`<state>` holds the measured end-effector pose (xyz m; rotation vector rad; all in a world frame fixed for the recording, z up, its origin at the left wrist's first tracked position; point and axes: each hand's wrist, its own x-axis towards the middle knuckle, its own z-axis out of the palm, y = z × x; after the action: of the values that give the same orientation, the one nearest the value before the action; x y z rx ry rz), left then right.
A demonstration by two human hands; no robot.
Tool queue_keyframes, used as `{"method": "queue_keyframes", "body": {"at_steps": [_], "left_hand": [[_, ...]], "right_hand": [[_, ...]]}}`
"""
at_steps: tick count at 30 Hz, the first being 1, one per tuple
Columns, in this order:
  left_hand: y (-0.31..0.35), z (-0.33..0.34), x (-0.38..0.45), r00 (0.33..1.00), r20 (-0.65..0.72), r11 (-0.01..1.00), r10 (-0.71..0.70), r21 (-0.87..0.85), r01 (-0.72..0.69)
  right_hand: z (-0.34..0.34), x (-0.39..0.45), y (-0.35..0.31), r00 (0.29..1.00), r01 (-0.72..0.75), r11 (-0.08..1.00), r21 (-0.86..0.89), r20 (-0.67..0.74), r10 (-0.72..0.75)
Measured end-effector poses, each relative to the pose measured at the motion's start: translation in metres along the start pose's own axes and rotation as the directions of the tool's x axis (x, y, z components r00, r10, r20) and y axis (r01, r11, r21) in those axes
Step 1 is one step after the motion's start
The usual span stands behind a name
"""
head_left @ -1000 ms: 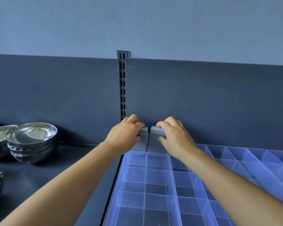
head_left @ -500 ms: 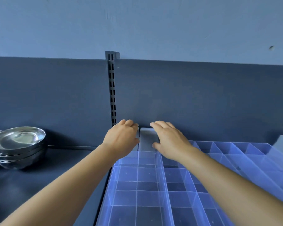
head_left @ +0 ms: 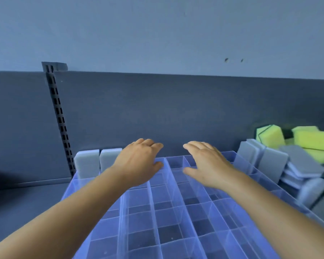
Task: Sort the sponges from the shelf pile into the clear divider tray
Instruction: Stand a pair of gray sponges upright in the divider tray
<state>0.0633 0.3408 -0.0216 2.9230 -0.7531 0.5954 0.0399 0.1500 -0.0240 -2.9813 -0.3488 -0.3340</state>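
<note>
Sponge pile (head_left: 295, 165) crowds the tray's (head_left: 176, 217) right rim.

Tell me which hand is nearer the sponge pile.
Right. The right hand hovers open over the clear divider tray, just left of the sponge pile; the left hand hovers farther left, beside the two upright grey sponges.

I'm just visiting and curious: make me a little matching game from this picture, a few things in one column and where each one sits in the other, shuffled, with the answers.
Things:
1. two grey rectangular sponges standing upright
2. yellow block sponges
3. slotted dark metal shelf upright
4. left hand

Places:
A. on top of the sponge pile at far right
B. against the back panel, left of the tray
C. in the far-left corner compartments of the clear plastic divider tray
D. hovering open above the tray's far rows, holding nothing

Pairs: 1-C, 2-A, 3-B, 4-D
</note>
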Motion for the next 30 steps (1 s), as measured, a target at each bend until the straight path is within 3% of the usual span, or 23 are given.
{"method": "queue_keyframes", "body": {"at_steps": [18, 25, 30], "left_hand": [[0.184, 0.051, 0.122, 0.979, 0.077, 0.981, 0.188, -0.071, -0.183], [0.219, 0.085, 0.169, 0.963, 0.115, 0.970, 0.242, -0.046, -0.238], [0.220, 0.097, 0.187, 0.944, 0.139, 0.950, 0.299, 0.047, -0.308]], "right_hand": [[-0.024, -0.052, 0.198, 0.981, -0.188, 0.973, -0.131, -0.064, 0.181], [-0.015, -0.053, 0.244, 0.964, -0.262, 0.941, -0.216, -0.094, 0.247], [-0.007, -0.048, 0.258, 0.970, -0.235, 0.945, -0.226, -0.115, 0.214]]}}
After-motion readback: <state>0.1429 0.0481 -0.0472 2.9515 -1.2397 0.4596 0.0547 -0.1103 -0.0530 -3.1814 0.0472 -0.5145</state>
